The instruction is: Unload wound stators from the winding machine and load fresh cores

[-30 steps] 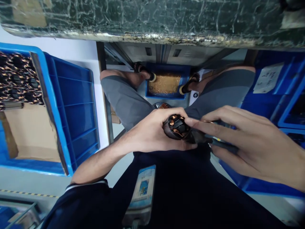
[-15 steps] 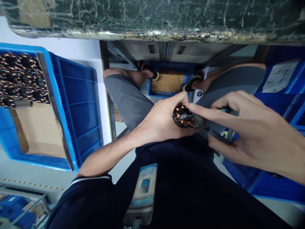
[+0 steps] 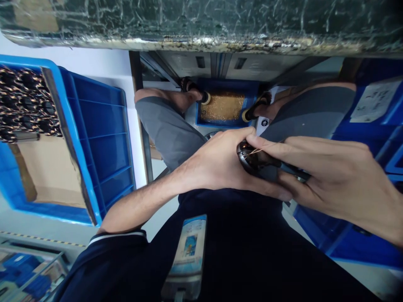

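Copper-coloured wires (image 3: 258,150), thin and loose, stand out from the dark round part (image 3: 242,158) that we see in the left hand (image 3: 217,161). That hand curls firmly about the part's side, thumb at the top and the other fingers wrapped below, so the part sits above the lap, well apart from the edge of the bench (image 3: 201,21). The right hand (image 3: 330,176) is closed around a dark-handled tool (image 3: 294,168), its index finger reaching forward beside the left thumb. We cannot tell whether the tool's tip touches the wires, for fingers and shadow hide it.

We judge the work on this one part to be midway: it is gripped and the tool is right up against it, yet with loose ends standing out it does not look finished. How many ends are dealt with we cannot say, since most of the windings are covered.

To the left, a blue crate (image 3: 75,147) holds rows of similar coiled parts (image 3: 28,100) beside a cardboard liner (image 3: 53,167); whether those are done or waiting is not shown. Bright bits (image 3: 226,107) in the blue tray (image 3: 220,124) between the feet look like wire scraps.
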Motion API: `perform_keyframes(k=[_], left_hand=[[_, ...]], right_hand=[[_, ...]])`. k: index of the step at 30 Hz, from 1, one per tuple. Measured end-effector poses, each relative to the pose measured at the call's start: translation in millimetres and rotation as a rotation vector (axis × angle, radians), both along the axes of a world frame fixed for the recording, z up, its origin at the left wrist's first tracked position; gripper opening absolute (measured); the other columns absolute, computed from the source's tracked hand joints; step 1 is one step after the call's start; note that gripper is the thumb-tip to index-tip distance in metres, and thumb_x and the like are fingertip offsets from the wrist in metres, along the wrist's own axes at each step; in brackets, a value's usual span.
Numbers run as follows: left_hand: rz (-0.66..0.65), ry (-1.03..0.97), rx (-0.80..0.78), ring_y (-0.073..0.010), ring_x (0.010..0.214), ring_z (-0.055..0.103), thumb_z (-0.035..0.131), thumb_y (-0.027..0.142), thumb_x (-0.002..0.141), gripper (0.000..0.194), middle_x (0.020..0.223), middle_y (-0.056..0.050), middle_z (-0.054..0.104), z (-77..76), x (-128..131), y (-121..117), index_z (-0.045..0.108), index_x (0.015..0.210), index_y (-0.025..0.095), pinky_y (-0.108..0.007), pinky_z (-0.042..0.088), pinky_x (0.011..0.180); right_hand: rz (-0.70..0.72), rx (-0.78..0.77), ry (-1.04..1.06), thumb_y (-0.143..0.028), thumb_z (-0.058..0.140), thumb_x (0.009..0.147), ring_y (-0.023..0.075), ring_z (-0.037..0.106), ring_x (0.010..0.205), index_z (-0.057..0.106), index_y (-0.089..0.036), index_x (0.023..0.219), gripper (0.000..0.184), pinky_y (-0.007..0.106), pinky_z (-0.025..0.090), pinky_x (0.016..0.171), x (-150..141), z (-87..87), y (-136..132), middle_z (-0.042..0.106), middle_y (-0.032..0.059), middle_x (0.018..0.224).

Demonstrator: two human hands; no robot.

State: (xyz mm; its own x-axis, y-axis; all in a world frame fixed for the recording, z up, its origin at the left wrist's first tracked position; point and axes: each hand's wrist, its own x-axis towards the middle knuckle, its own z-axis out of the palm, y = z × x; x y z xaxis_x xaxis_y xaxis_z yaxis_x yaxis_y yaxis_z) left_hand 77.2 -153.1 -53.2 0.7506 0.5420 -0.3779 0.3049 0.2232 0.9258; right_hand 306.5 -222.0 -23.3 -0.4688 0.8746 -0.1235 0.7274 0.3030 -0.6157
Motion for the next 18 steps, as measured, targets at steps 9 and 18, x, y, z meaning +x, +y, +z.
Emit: perform_keyframes(k=[9,18], left_hand=[[0.148,-0.197,-0.422,-0.0199,0.082,0.07,0.09,0.068,0.076,0.054,0.084,0.0,0.069,-45.3,0,-13,0.066,0.089,0.022,-0.037,0.056,0.074],[0.347,-0.21,-0.227,-0.0253,0.103,0.073,0.022,0.083,0.105,0.076,0.117,-0.013,0.075,-55.5,-16,-48,0.064,0.13,0.024,-0.043,0.061,0.086]], right_hand=[[-0.07,-0.193,0.222,-0.034,0.072,0.097,0.0305,0.075,0.116,0.065,-0.033,0.152,0.056,0.044,0.06,0.099,2,-38.7,22,0.076,0.0044,0.133],[-0.31,-0.625,0.562,-0.047,0.088,0.085,0.0216,0.069,0.076,0.076,-0.029,0.127,0.047,0.034,0.057,0.069,-9,-62.7,14,0.074,0.0012,0.089]])
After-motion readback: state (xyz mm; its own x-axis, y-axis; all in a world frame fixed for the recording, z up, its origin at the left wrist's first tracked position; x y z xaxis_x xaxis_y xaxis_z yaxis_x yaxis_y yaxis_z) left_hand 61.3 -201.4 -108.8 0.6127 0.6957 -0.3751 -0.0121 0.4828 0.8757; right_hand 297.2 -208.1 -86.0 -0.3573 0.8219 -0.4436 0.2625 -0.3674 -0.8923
